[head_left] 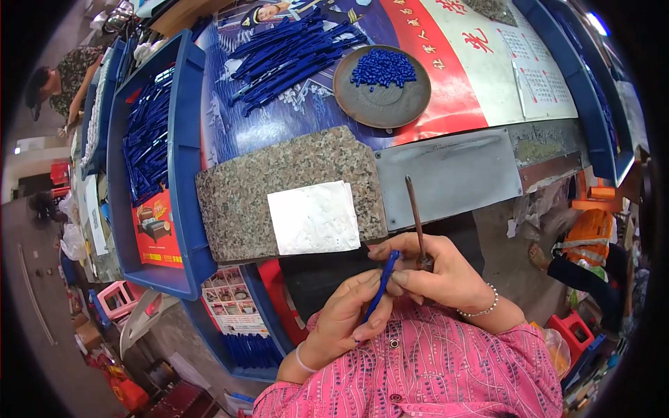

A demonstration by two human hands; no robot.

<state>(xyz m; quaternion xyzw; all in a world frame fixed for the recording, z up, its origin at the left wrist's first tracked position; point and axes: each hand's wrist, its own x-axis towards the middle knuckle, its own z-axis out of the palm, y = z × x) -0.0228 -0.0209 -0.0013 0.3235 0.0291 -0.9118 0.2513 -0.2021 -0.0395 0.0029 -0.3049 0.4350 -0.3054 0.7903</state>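
Observation:
In front of my pink patterned shirt, my left hand (346, 311) holds a slim blue plastic piece (377, 301), gripped between thumb and fingers. My right hand (453, 277) meets it at the upper end, thumb and fingertips closed there. A thin dark metal rod tool (415, 212) stands up out of the right hand, its lower end partly hidden by the fingers. Just beyond my hands, a white folded pad (313, 220) lies on a speckled stone slab (233, 198). Farther off, a round brown dish (380, 113) holds many small blue beads (383, 68).
Long blue pieces (289, 59) are heaped on the poster-covered table. At left stands a blue crate (187, 223) with more pieces; another crate (263, 299) sits below, a third (589, 104) at right. A grey metal plate (449, 177) adjoins the slab. A person (73, 76) is far left.

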